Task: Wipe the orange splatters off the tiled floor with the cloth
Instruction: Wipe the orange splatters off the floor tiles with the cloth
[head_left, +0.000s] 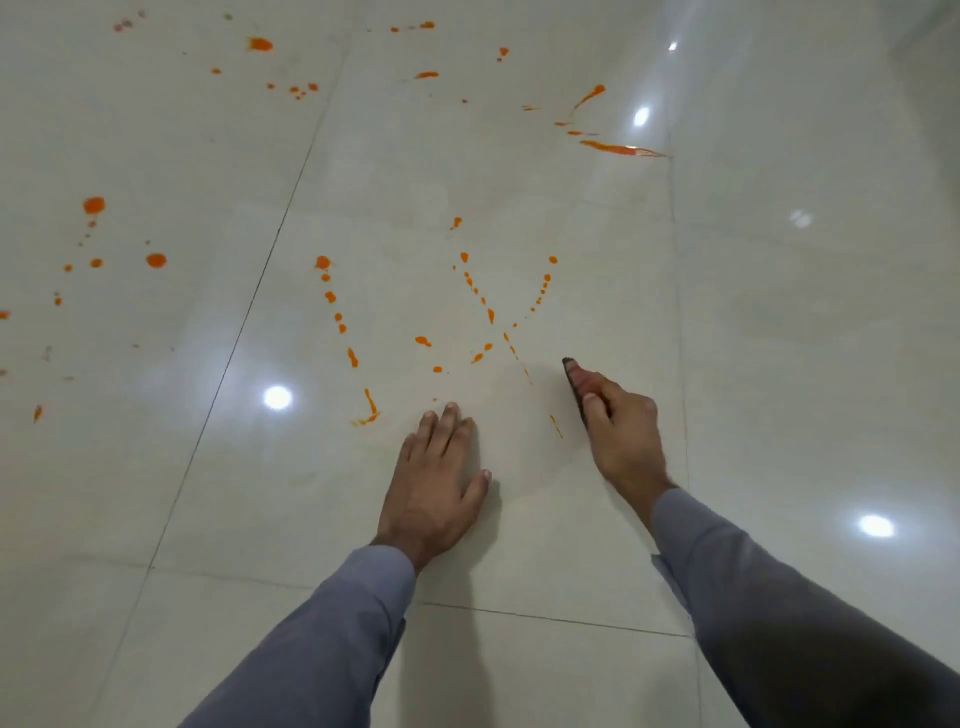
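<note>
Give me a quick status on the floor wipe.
Left hand flat on tiled floor, empty. Right hand pinching dark cloth near closest streak. Orange splatters mostly unwiped. Nothing in the way.

The right hand (618, 421) is covering nearly all of a dark thing (570, 370), leaving only a thin edge showing past the fingertips; whether it is the cloth is not showing. Orange splatters (4, 315) are running off the left edge. Both sleeves (311, 644) are getting cut by the near edge.
</note>
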